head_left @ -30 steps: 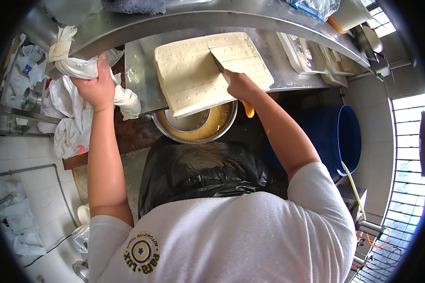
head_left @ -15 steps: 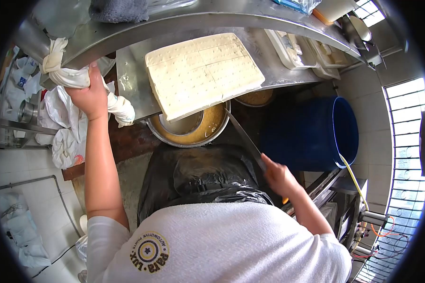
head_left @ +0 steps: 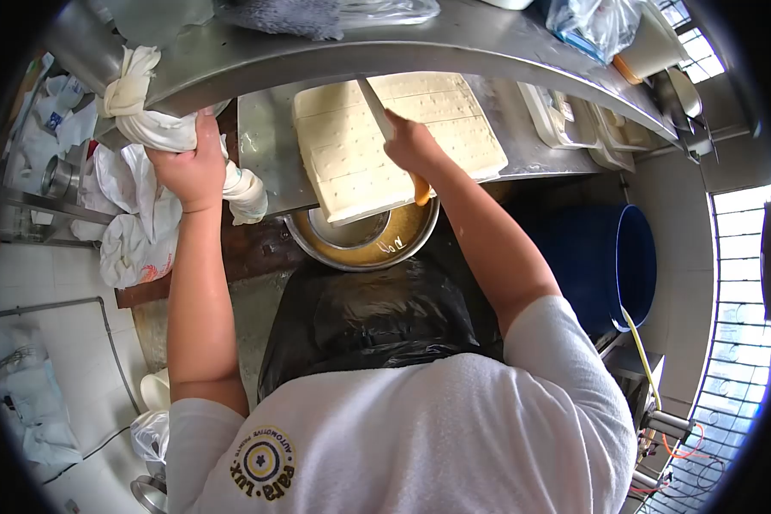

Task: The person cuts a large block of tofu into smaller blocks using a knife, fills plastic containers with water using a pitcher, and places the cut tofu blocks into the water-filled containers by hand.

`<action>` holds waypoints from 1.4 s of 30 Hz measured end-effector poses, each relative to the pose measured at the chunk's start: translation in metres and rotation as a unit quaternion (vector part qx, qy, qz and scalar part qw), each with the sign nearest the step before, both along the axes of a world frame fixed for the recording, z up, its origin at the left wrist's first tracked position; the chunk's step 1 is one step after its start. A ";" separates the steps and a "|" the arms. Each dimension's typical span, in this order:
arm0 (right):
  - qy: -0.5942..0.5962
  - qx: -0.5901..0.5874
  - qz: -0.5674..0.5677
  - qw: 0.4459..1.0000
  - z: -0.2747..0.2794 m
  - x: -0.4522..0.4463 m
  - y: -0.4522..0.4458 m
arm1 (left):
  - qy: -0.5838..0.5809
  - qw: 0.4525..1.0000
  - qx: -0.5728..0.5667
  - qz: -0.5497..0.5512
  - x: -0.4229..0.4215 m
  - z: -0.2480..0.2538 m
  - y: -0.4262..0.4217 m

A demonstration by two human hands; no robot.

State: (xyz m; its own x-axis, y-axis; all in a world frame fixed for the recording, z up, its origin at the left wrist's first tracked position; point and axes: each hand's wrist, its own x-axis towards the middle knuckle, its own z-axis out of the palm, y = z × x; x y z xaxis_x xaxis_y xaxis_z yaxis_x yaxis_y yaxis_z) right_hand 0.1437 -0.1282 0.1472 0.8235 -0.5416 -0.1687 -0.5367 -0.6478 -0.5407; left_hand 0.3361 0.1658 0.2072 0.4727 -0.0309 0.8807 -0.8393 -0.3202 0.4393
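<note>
A large pale slab of tofu [head_left: 351,176] lies on the steel table [head_left: 264,154], scored with straight lines and dotted with small marks. My right hand [head_left: 413,147] grips a long knife [head_left: 373,104] above it, the orange handle end showing below the fist. The blade points to the far side of the slab; whether it cuts in, I cannot tell. On the left, my left hand [head_left: 190,171] is closed around a twisted white cloth [head_left: 158,130] that is knotted by the corner of the steel shelf.
A steel shelf [head_left: 420,43] crosses above the table's far part. Below the front edge stands a wide metal basin [head_left: 428,224] with a smaller vessel inside. A blue barrel [head_left: 587,257] is to the right, and white trays [head_left: 565,141] sit at the back right.
My right hand has swung the knife up and left, from beside the slab's near edge to over its far part. My left hand keeps hold of the cloth. The view has shifted slightly.
</note>
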 end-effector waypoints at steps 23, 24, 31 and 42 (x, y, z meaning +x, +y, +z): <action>0.080 -0.031 0.015 0.996 -0.009 -0.181 0.109 | 0.001 1.000 0.009 0.000 0.005 -0.004 0.003; 0.096 -0.034 0.024 0.994 0.000 -0.209 0.125 | 0.012 1.000 -0.008 -0.014 0.003 -0.002 0.002; 0.161 0.064 -0.019 0.985 0.056 -0.353 0.183 | 0.060 0.995 -0.073 -0.029 -0.014 0.010 -0.006; -0.036 -0.032 0.015 0.999 -0.006 -0.045 0.080 | 0.029 0.998 -0.028 -0.037 0.004 -0.001 0.003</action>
